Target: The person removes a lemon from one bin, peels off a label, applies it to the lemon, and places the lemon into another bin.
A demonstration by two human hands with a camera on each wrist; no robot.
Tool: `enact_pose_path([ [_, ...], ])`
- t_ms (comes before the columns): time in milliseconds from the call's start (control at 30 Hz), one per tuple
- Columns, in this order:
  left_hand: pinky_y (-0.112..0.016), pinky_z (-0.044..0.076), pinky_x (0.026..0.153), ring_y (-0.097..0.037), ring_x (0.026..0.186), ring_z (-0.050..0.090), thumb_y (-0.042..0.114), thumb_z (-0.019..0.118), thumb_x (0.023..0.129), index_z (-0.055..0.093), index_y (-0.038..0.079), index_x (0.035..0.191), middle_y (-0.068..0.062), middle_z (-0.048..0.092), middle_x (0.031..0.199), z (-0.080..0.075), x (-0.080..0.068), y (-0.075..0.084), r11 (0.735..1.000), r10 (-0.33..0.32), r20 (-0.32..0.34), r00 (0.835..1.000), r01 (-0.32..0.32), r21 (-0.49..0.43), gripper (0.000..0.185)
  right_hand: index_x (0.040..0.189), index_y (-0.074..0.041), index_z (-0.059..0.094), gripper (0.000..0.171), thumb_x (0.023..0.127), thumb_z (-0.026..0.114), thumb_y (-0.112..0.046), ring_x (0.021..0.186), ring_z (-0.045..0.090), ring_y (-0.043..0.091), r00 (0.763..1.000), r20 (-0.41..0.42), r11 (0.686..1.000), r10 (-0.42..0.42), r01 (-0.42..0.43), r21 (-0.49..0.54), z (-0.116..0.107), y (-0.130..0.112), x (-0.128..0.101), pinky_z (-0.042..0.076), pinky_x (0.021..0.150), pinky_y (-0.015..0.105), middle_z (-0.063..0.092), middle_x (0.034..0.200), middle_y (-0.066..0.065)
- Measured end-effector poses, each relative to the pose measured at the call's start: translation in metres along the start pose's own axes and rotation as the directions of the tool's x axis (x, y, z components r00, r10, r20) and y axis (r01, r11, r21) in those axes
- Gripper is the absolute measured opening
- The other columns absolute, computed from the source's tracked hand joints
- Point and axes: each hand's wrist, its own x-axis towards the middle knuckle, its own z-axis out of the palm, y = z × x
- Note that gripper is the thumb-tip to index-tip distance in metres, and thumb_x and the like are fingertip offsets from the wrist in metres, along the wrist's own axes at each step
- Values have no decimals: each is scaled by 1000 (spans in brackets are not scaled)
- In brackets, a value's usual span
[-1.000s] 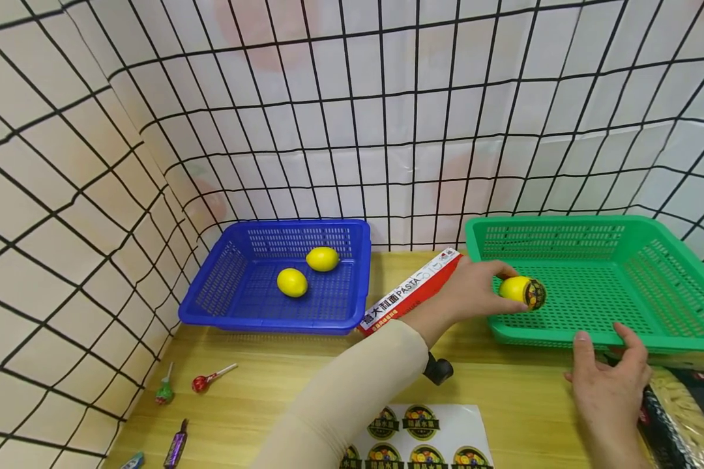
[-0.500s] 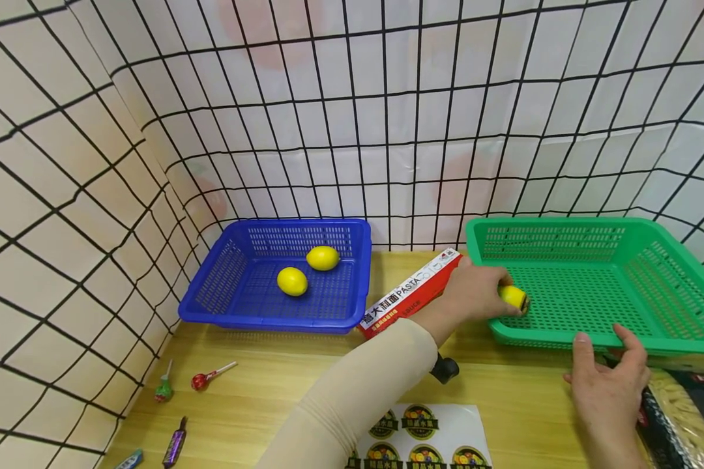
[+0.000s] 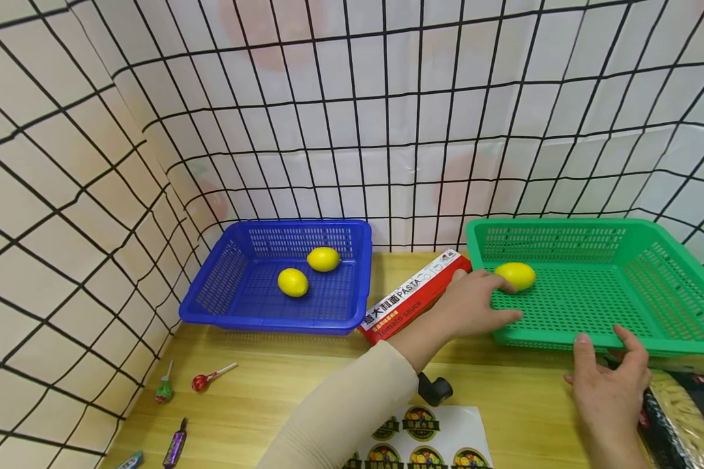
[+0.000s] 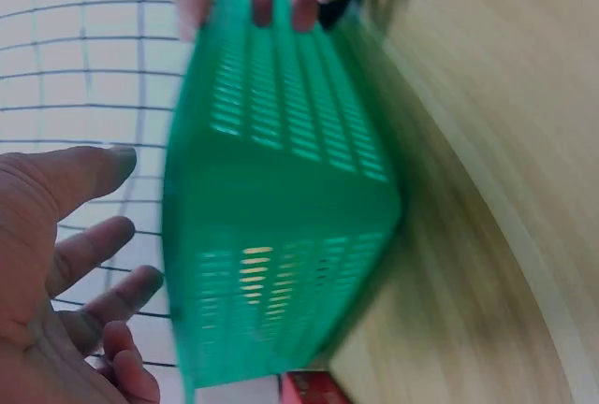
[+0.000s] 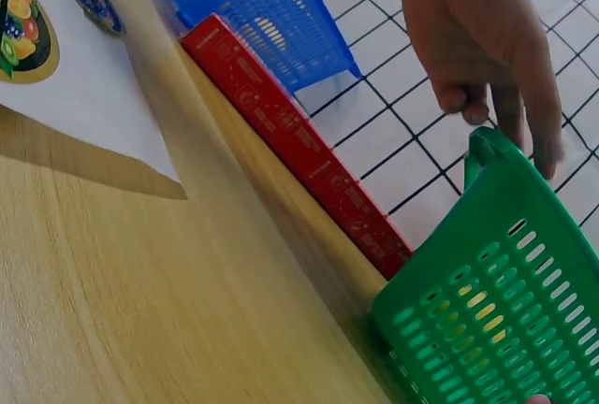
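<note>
The right hand [image 3: 607,381], fingers spread and relaxed, is rested against the green basket [image 3: 645,342] near rim. The left hand [image 3: 475,303], fingers loose and empty, is best drawn back gently, so the lemon [image 3: 514,275] is left lying inside.

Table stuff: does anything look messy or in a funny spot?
A bit. The red pasta box lies slanted between the blue basket and green basket. Lollipops and wrapped candies lie scattered at the table's left edge.
</note>
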Motion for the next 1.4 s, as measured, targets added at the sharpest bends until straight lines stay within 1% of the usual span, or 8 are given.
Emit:
enact_pose_path([
  [233, -16, 32, 86, 0, 118, 55, 52, 65, 96, 67, 31, 130, 13, 65, 132, -3, -29, 1, 996, 45, -39, 998, -48, -77, 40, 157, -47, 7, 67, 104, 48, -45, 54, 53, 4, 999, -4, 998, -33, 33, 56, 1, 3, -7, 49, 52, 20, 33, 104, -8],
  [433, -15, 33, 85, 0, 111, 54, 52, 65, 96, 67, 29, 130, 15, 67, 129, -2, -55, -9, 988, 34, -66, 997, -43, -147, 41, 159, -38, 17, 65, 105, 53, -36, 52, 54, 4, 986, 25, 985, -167, 166, 52, 22, 2, -30, 44, 54, 19, 49, 83, -12],
  [600, -18, 40, 93, -4, 118, 56, 49, 68, 94, 68, 27, 128, 14, 68, 128, -6, -83, -28, 983, 0, -115, 993, -22, -183, 40, 159, -29, 24, 62, 106, 55, -26, 59, 55, 7, 941, 162, 955, -298, 291, 65, 39, 1, -51, 47, 59, 20, 53, 87, -13],
  [767, -40, 38, 118, -9, 130, 57, 44, 72, 94, 67, 24, 128, 9, 68, 130, -15, -108, -46, 977, -55, -162, 985, 19, -214, 40, 159, -24, 27, 62, 105, 57, -20, 59, 50, 6, 884, 268, 923, -383, 377, 79, 52, 0, -70, 43, 59, 23, 51, 95, -12],
  [867, -42, 42, 114, -13, 126, 56, 42, 73, 93, 68, 23, 128, 7, 67, 131, -24, -120, -53, 960, -119, -221, 968, 55, -275, 40, 156, -23, 33, 58, 104, 59, -19, 56, 49, 6, 861, 317, 916, -397, 391, 86, 61, 0, -83, 42, 56, 25, 50, 99, -9],
  [1033, -32, 45, 89, -17, 106, 50, 38, 74, 93, 70, 19, 127, 2, 69, 127, -44, -138, -71, 937, -222, -326, 919, 107, -334, 39, 151, -23, 41, 53, 103, 62, -16, 57, 50, 8, 806, 415, 905, -421, 405, 130, 76, -4, -105, 44, 54, 25, 48, 104, 0],
  [1200, -42, 45, 98, -27, 115, 52, 31, 76, 91, 70, 13, 127, -4, 70, 129, -67, -148, -105, 931, -283, -394, 875, 151, -332, 40, 146, -22, 45, 53, 99, 65, -10, 57, 48, 8, 745, 475, 881, -468, 434, 187, 91, -12, -121, 44, 54, 24, 46, 104, 3],
  [1400, -46, 46, 100, -30, 120, 53, 33, 76, 92, 68, 14, 128, -6, 68, 130, -95, -155, -151, 920, -355, -376, 856, 248, -304, 41, 144, -23, 48, 51, 98, 68, -14, 59, 49, 6, 687, 524, 859, -503, 462, 219, 110, -28, -129, 45, 54, 24, 48, 104, 8],
])
